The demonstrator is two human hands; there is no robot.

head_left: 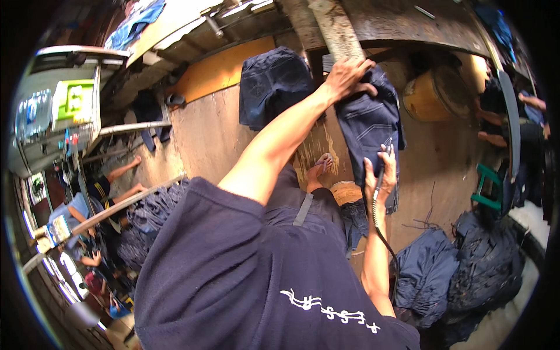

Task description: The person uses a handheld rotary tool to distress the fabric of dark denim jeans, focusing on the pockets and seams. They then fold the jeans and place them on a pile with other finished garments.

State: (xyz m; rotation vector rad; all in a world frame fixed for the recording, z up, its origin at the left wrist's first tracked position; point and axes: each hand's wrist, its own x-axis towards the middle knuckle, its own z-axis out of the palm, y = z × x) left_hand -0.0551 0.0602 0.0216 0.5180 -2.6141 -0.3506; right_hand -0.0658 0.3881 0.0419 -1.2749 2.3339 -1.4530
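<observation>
The dark blue trousers (pixel 364 119) lie directly under the left hand (pixel 348 79), whose fingers bend over their upper end beside the wooden plank (pixel 337 35); whether these pinch or merely press, I cannot tell. Nearer the body, the right hand (pixel 382 174) grasps a slim corded tool (pixel 381 176), its fingertips just over the same cloth, near the stitched pocket (pixel 376 134).

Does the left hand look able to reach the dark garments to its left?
Probably yes: the left hand is near those dark garments and nothing visible seems to block it, though it rests on the trousers.
</observation>
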